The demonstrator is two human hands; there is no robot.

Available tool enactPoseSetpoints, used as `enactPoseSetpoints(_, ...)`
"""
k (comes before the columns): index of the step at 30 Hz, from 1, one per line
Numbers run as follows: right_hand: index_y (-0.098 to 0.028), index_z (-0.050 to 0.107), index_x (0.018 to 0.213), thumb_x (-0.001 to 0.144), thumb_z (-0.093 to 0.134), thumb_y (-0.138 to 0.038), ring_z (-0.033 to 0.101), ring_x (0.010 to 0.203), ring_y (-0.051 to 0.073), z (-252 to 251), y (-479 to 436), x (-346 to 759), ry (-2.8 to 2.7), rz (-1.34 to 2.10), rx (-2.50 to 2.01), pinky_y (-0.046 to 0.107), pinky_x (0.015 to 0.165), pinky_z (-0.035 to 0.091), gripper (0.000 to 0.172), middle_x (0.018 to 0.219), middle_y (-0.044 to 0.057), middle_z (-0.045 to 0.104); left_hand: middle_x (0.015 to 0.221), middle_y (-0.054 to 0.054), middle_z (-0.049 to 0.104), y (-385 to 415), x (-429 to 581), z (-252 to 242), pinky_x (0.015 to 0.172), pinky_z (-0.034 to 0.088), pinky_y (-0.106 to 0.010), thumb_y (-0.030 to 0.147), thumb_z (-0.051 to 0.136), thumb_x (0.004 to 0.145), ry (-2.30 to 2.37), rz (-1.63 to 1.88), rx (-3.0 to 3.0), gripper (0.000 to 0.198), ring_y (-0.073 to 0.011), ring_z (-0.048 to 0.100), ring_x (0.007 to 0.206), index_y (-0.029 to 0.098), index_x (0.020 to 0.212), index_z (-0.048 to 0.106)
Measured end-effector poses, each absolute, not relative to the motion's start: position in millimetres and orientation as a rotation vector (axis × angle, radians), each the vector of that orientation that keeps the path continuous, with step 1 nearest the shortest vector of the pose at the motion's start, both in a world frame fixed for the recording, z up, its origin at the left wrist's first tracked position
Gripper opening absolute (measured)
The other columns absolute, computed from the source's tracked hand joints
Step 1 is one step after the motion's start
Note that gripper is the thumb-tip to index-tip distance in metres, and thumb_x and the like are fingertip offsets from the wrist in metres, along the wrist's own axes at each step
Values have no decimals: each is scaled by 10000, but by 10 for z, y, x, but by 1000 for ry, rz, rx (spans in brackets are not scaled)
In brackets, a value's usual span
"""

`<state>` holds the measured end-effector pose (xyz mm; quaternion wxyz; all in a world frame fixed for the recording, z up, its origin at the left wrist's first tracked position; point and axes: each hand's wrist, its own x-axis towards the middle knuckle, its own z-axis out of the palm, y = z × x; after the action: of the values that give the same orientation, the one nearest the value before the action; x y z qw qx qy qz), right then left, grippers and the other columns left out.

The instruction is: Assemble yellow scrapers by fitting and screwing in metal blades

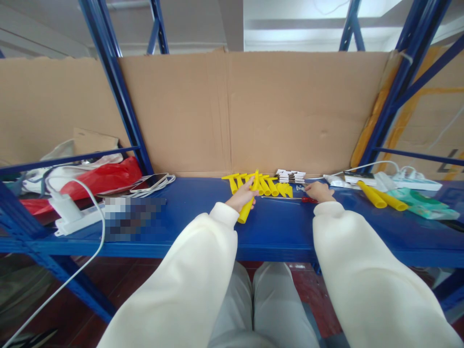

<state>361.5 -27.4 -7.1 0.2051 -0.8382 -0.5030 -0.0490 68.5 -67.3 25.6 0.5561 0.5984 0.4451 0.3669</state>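
My left hand (242,194) is closed around a yellow plastic handle (246,212), a hollow tube that narrows towards its far end and is tilted above the blue shelf. Behind it lies a row of several similar yellow handles (270,187). My right hand (319,192) rests low over the shelf with its fingers drawn together, close to small metal parts (300,188); what they pinch, if anything, is too small to make out. Beside that hand lies a screwdriver with a red handle (307,199), its shaft pointing left. Small flat yellow pieces (284,190) lie left of the metal parts.
White packs (290,176) are stacked against the cardboard wall (290,111). Two more yellow tubes (382,199) and a green packet (424,204) lie at the right. A power strip (79,217), its cable and a red bag (112,176) occupy the left. Blue posts (121,92) frame the shelf.
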Motion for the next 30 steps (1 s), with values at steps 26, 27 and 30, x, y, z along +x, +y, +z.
enactPoseSetpoints(26,-165,751,1011,846,517,-170,616,1175,325,158,-469,3307,-1500,-23,-2483,463,984,415,287,1204,169,702,751,38,536,-671,675,255,412,354,-171,35,469,901,1040,876,1425,817,-57,438,438,321,1606,171)
enactPoseSetpoints(27,-164,750,1014,844,521,-173,617,1173,325,157,-465,3305,-1506,-20,-2483,466,986,412,285,1198,170,704,748,39,532,-677,675,259,409,350,-169,33,466,902,1037,877,1422,816,-57,437,437,322,1605,170)
enactPoseSetpoints(30,-157,748,1016,835,521,-171,632,1137,323,145,-446,3313,-1525,-49,-2476,472,969,415,291,1150,178,715,744,42,527,-690,673,269,405,346,-169,28,469,899,1030,879,1417,818,-58,435,436,325,1604,178)
